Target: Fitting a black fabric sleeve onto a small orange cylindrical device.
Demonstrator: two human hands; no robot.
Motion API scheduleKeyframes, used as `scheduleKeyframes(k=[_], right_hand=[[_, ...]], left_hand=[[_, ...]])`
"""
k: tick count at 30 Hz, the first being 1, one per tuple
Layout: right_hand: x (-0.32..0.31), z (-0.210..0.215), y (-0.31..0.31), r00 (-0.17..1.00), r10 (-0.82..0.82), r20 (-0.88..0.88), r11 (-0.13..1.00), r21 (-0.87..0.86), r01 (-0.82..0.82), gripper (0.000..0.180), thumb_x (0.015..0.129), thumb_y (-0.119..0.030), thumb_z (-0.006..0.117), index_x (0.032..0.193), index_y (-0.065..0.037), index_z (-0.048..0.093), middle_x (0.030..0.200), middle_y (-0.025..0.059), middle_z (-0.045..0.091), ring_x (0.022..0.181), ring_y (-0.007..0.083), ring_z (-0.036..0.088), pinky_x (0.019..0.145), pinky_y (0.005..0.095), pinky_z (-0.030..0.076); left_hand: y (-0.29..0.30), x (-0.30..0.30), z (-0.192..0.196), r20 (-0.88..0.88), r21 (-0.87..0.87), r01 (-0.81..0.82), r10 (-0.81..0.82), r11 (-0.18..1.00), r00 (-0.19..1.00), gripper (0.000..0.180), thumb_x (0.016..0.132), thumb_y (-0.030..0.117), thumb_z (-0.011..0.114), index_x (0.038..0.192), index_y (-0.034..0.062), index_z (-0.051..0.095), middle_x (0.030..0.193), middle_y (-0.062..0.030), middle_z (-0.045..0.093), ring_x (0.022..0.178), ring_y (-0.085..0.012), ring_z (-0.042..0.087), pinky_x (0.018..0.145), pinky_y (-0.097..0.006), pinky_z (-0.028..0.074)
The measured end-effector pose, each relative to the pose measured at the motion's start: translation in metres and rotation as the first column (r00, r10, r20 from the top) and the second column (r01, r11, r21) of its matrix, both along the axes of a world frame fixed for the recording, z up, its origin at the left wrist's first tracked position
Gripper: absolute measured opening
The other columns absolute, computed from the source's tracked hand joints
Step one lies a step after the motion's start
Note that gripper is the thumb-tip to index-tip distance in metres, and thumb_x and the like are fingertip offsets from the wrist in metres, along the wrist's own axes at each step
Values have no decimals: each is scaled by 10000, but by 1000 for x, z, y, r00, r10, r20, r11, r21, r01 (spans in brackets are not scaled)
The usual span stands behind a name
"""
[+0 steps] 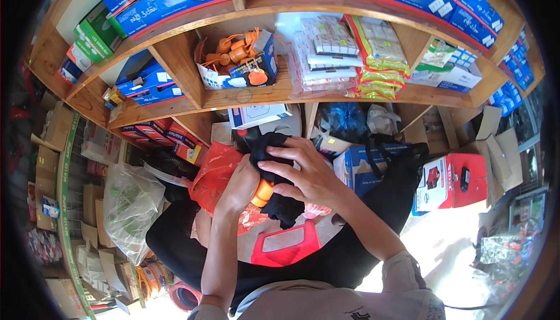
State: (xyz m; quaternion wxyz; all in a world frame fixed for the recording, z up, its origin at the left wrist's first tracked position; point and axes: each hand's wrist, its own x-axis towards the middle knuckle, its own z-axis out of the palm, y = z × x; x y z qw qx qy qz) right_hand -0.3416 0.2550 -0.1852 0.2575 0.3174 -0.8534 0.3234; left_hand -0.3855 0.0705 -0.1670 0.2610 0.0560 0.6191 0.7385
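Note:
Both my hands meet in front of me, above my lap. My left hand (239,185) is closed round an orange plastic fitting (262,193), of which only a ribbed part shows. Over the fitting's far end, my right hand (306,171) presses a black cloth (282,210), its fingers bent round the bundle. Loose cloth hangs below the fitting and bunches up above it. Under my hands lie a red plastic bag (216,171) and a red plastic frame-shaped piece (284,245).
Ahead, a wooden shelf (245,97) holds a box of orange corded fittings (238,52), packets (376,57) and blue boxes (169,6). A clear plastic bag (133,209) hangs at left. To the right stand a red-and-white box (452,183) and cardboard (503,160).

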Motion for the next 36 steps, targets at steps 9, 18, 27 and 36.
scheduleKeyframes(k=[9, 18, 27, 36], right_hand=[[1, -9, -9, 993, 49, 103, 992, -121, -36, 360, 927, -236, 676, 1251, -89, 619, 1243, 131, 591, 1145, 318, 567, 1012, 451, 424], [9, -37, -36, 986, 8, 165, 980, -198, 25, 191, 933, -178, 668, 1044, -58, 569, 928, 112, 574, 890, 304, 571, 812, 421, 427], [2, -25, -17, 947, -52, 317, 873, -447, 197, 232, 1061, -233, 478, 1010, -15, 541, 719, 184, 584, 668, 403, 618, 599, 443, 464], [2, -21, -8, 911, -70, 406, 892, -383, 240, 303, 1060, -265, 492, 901, -8, 518, 663, 213, 529, 611, 437, 552, 548, 451, 419]], left_hand=[[-14, -18, 3, 240, -71, 154, -133, 986, 962, 942, 936, 811, 192, 1319, 10, 507, 1192, -172, 623, 1089, -222, 657, 766, -332, 619], [-25, -17, -3, -8, -54, 120, -121, 991, 993, 801, 1010, 687, 234, 1428, 14, 355, 1362, -202, 535, 1100, -265, 636, 703, -334, 589], [5, 47, -10, -217, 255, -132, 190, 958, 958, 612, 957, 147, 696, 1464, 0, 388, 1316, -127, 572, 1187, -189, 580, 960, -320, 501], [-20, 25, -4, -186, 317, -490, 559, 813, 808, 450, 1015, 314, 607, 1326, -4, 539, 1224, -107, 644, 1133, -199, 622, 1013, -361, 459]])
